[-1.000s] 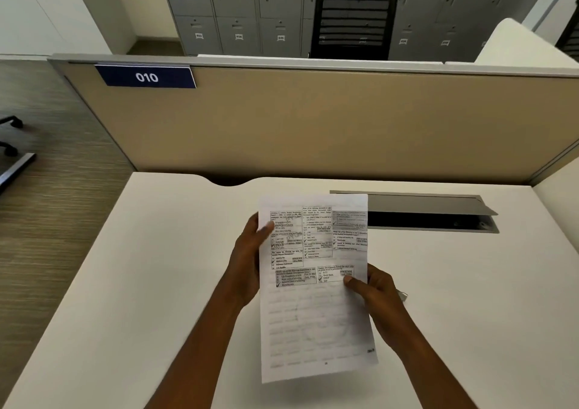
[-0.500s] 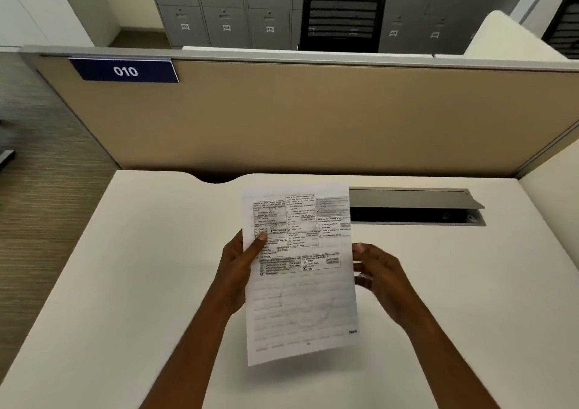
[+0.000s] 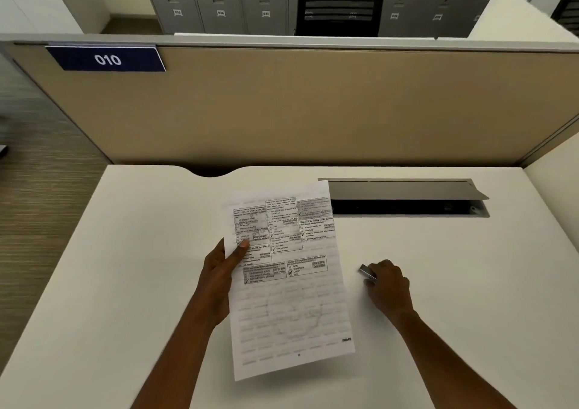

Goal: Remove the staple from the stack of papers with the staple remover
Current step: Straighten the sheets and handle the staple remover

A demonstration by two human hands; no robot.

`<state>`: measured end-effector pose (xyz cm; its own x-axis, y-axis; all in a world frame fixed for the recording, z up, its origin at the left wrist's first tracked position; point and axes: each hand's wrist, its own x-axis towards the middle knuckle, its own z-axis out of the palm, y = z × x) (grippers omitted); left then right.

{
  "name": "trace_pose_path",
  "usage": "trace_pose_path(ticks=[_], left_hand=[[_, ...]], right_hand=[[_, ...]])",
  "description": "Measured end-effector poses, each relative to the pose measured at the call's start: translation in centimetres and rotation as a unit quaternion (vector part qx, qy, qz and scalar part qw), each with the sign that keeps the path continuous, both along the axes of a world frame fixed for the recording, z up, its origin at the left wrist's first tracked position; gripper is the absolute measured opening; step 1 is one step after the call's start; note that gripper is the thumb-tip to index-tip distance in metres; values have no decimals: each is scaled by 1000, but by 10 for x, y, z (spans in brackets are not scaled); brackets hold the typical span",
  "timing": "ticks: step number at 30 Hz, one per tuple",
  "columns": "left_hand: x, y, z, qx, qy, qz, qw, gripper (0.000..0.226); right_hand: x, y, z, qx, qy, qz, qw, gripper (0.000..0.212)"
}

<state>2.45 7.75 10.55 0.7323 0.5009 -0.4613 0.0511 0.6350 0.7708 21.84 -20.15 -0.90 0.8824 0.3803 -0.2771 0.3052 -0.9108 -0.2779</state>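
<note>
White paper stack (image 3: 291, 299), one metal remover (image 3: 367, 273)

We're at white desk (image 3: 438, 283) with open cable tray (image 3: 404, 198) near back edge, flap up. Beige partition panel (image 3: 313, 111) right behind it, navy "010" label (image 3: 106, 59) top left. Past that we see grey numbered lockers (image 3: 219, 1) and black office chair (image 3: 340, 1). Wood-look striped floor (image 3: 40, 205) on left. Another white desk (image 3: 517, 13) far right. Soft even light.
</note>
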Motion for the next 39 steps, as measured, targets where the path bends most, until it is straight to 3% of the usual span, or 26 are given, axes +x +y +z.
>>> trace_pose_path(ticks=[9, 12, 14, 16, 18, 20, 32, 39], left_hand=[[2, 2, 0, -4, -1, -4, 1000, 25], [1, 2, 1, -4, 1, -4, 1000, 26], [1, 3, 2, -5, 0, -4, 1000, 26], [0, 4, 4, -2, -1, -7, 1000, 25], [0, 4, 6, 3, -2, -9, 1000, 25], [0, 4, 9, 2, -8, -10, 1000, 27], [-7, 2, 35, 25, -23, -33, 999, 24], [-10, 1, 44, 21, -37, -53, 998, 27]], right_hand=[[-4, 3, 1, 33, 6, -32, 999, 21], [-3, 8, 7, 110, 57, -109, 986, 37], [-4, 12, 18, 208, 129, -198, 949, 33], [-5, 16, 34, 319, 208, -287, 879, 9], [-6, 19, 50, 396, 279, -326, 812, 12], [-7, 23, 72, 429, 323, -330, 777, 14], [-4, 37, 207, 584, 330, -258, 695, 14], [-23, 54, 257, 626, 308, -219, 682, 20]])
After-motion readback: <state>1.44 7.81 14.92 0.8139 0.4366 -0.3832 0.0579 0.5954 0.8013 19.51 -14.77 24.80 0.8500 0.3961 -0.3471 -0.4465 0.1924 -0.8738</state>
